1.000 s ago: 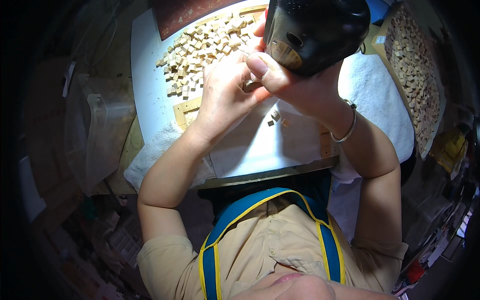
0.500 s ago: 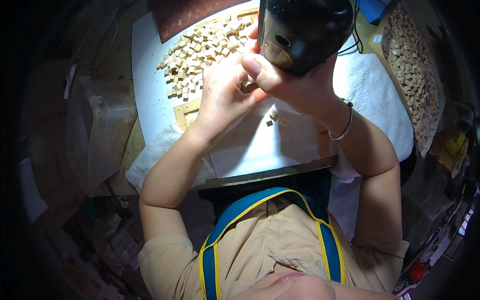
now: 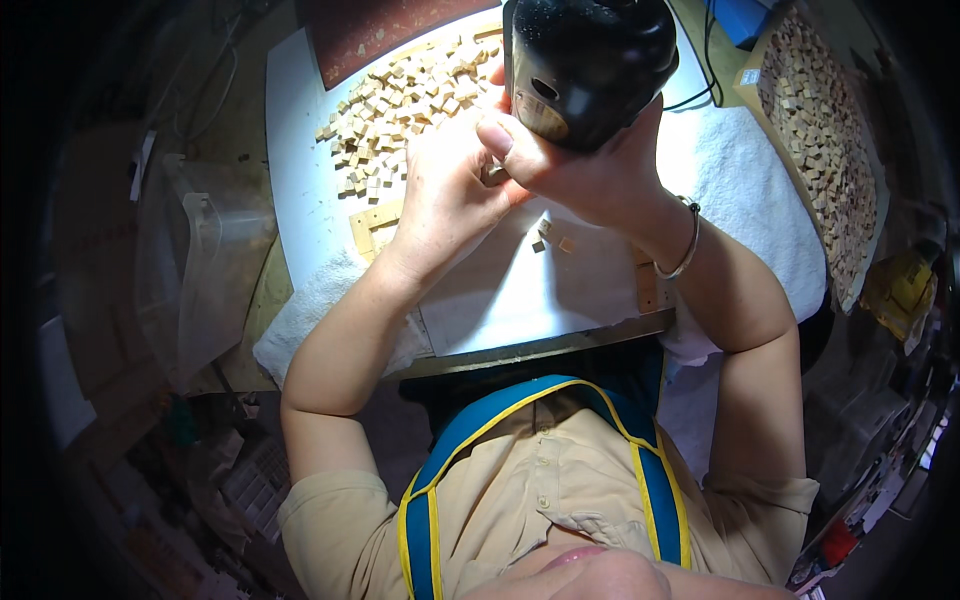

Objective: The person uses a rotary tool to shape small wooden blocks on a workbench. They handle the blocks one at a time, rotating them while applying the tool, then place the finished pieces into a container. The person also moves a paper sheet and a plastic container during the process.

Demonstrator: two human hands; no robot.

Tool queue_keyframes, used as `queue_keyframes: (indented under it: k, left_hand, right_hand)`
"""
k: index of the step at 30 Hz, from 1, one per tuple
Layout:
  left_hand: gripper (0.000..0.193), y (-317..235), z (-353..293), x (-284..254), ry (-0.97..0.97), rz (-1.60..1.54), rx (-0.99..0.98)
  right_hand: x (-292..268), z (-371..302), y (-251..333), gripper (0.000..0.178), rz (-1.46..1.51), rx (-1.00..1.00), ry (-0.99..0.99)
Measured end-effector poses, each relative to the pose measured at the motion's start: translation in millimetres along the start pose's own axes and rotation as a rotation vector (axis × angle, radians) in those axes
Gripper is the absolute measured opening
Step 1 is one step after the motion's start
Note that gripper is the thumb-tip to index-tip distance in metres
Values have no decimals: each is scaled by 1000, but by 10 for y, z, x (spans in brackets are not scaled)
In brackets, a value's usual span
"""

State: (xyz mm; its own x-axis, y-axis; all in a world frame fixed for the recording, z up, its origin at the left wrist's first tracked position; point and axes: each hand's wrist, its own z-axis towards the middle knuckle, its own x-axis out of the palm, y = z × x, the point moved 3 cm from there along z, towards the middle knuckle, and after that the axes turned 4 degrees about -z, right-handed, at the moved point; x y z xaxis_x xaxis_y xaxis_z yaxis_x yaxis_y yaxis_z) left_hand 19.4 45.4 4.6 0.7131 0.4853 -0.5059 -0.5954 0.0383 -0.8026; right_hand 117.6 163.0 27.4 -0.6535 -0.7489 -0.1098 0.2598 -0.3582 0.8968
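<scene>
Both hands are close together over the lit work surface, fingertips meeting. My left hand [image 3: 447, 175] is curled, with its fingers mostly hidden behind the right. My right hand [image 3: 590, 185], wearing a bracelet, is closed with its thumb toward the left hand; whatever they pinch is too small and covered to make out. A rounded black housing [image 3: 590, 70] with a slot covers part of the right hand; I cannot tell whether it is held. Small wooden cubes [image 3: 400, 105] are heaped beyond the left hand. A few loose wooden cubes [image 3: 543, 229] lie below the hands.
A light wooden frame [image 3: 375, 222] edges the white board [image 3: 292, 170]. White towels [image 3: 725, 170] lie on both sides. At right stands a cardboard tray [image 3: 765, 110] filled with cubes. A clear plastic bin [image 3: 205, 270] is at left, a dark red board [image 3: 390, 35] at the back.
The black housing and my right hand have shifted slightly left in view. Both hands keep the same closed pose, and the cubes lie as before.
</scene>
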Motion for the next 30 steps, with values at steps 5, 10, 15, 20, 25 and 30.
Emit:
queue_keyframes:
  k: [5,10,15,20,25,30]
  left_hand:
    - [31,52,-19,16,-21,-7,-10]
    - [29,100,-37,51,-36,-49,-61]
    - [31,-39,8,32,-59,-125,-34]
    - [32,33,-21,18,-25,-3,-9]
    - [35,13,-15,18,-28,-69,-25]
    - [36,35,-29,19,-11,-65,-37]
  right_hand:
    - [13,17,20,43,68,-8,11]
    - [17,-1,-5,43,-26,-48,28]
    - [11,30,-2,43,-53,-84,14]
    - [49,84,-13,53,49,-131,-17]
    - [52,93,-10,52,71,-167,6]
    - [41,93,-4,49,56,-142,2]
